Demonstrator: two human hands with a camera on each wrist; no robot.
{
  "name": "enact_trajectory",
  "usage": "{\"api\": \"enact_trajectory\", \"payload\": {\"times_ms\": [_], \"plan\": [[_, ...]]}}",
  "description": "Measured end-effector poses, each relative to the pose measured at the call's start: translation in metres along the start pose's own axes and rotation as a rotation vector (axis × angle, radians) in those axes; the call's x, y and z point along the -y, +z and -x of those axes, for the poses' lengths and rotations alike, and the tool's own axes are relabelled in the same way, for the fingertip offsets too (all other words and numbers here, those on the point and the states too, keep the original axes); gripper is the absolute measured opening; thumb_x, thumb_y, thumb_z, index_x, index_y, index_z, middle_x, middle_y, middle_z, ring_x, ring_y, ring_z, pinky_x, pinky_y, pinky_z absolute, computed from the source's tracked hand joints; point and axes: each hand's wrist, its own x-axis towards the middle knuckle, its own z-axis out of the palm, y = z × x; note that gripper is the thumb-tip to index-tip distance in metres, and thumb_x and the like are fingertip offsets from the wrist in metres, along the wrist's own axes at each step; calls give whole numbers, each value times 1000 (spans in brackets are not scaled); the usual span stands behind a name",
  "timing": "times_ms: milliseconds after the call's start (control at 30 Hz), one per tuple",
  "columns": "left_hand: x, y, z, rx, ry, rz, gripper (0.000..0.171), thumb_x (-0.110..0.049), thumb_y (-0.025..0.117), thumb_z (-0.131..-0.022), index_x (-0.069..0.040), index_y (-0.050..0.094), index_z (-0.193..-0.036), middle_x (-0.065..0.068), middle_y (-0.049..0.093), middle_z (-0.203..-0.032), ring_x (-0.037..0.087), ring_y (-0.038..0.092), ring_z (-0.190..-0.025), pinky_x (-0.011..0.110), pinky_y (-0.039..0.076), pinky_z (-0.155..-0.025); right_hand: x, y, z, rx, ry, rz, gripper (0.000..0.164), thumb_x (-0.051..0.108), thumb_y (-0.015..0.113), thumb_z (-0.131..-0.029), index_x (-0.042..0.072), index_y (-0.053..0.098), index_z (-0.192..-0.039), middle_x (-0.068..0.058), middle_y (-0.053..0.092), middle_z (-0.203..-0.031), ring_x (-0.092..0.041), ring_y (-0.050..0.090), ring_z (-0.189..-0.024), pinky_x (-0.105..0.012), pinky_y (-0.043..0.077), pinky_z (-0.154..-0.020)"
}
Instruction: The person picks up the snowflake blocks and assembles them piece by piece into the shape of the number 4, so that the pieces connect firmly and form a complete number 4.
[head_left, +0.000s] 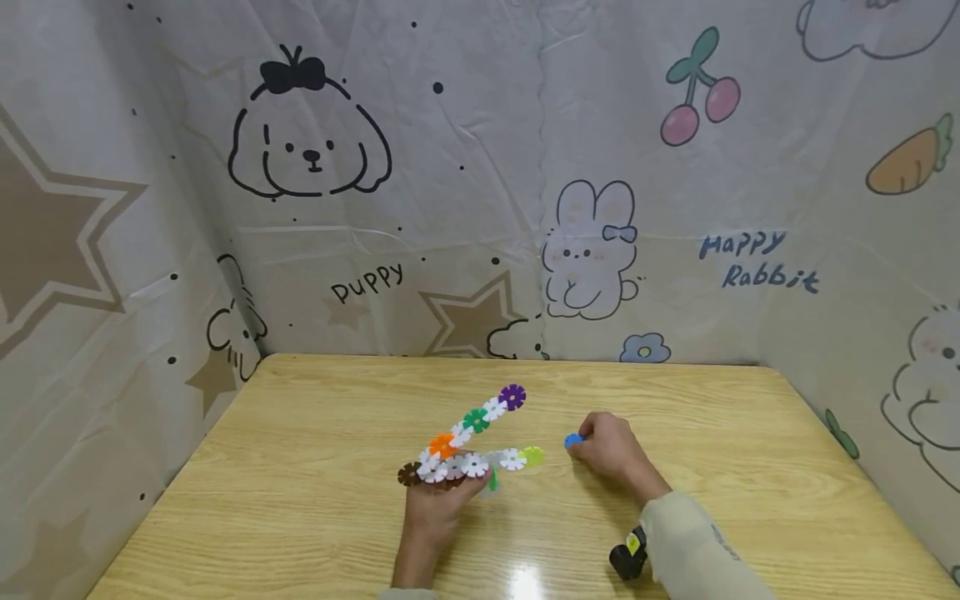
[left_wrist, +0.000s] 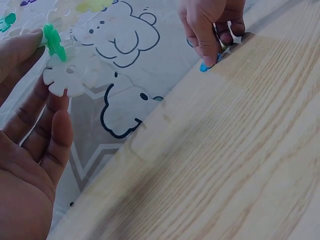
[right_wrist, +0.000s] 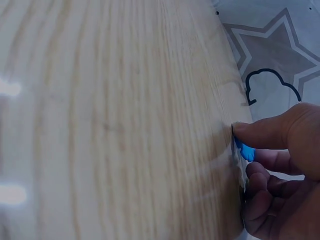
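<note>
My left hand (head_left: 437,515) holds a structure of interlocking snowflake discs above the table. One arm of it runs up to a purple disc (head_left: 512,397) through white, green and orange (head_left: 442,446) ones. The other arm has white discs (head_left: 474,465) and ends in a yellow-green disc (head_left: 533,455); a brown disc (head_left: 409,474) sits at the left corner. In the left wrist view, thumb and fingers pinch near a green disc (left_wrist: 54,42) joined to a white disc (left_wrist: 70,71). To the right, my right hand (head_left: 611,447) pinches a blue snowflake disc (right_wrist: 245,150) at the table surface.
The wooden table (head_left: 300,517) reaches back to a patterned cloth (head_left: 465,167) hung around it. A black device with a yellow mark (head_left: 628,557) is by the right wrist. Light glares off the table's front (head_left: 527,581).
</note>
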Motion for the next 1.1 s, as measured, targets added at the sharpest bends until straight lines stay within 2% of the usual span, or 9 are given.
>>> {"api": "enact_trajectory", "payload": {"times_ms": [200, 400, 600, 767, 1100], "plan": [[0, 1, 1, 3, -4, -7, 39, 11, 82, -72, 15, 61, -105, 12, 70, -93, 18, 67, -86, 30, 55, -81, -2, 0, 4, -31, -20, -42, 27, 12, 80, -82, -1, 61, -96, -7, 59, -87, -23, 53, -79, -36, 49, -69], [0, 0, 1, 12, -12, -16, 38, 8, 83, -73, 10, 63, -105, 12, 70, -95, 18, 67, -87, 30, 55, -82, -4, 0, 6, -75, -86, -44, 21, 7, 79, -80, -3, 67, -94, -6, 63, -83, -21, 57, -78, -38, 51, -71], [1, 0, 0, 17, 5, -27, 37, 9, 83, -72, 13, 62, -102, 10, 70, -92, 17, 67, -84, 29, 55, -78, -4, -2, 7, -65, -86, -35, 9, 10, 76, -86, 3, 71, -84, -1, 60, -73, -18, 53, -68, -31, 46, -60], [1, 1, 0, 19, 12, -27, 35, 10, 83, -72, 11, 63, -100, 9, 71, -91, 17, 67, -83, 29, 55, -77, -5, -4, 12, -56, -81, -33, 15, 14, 74, -86, 8, 68, -75, 1, 55, -64, -16, 48, -59, -28, 38, -53], [2, 2, 0, 24, -14, -45, 40, 5, 84, -74, 10, 63, -108, 14, 70, -99, 18, 67, -90, 32, 54, -85, 5, -12, 21, -77, -104, -53, 24, 14, 71, -86, 9, 64, -64, 3, 51, -57, -13, 44, -53, -27, 34, -50]]}}
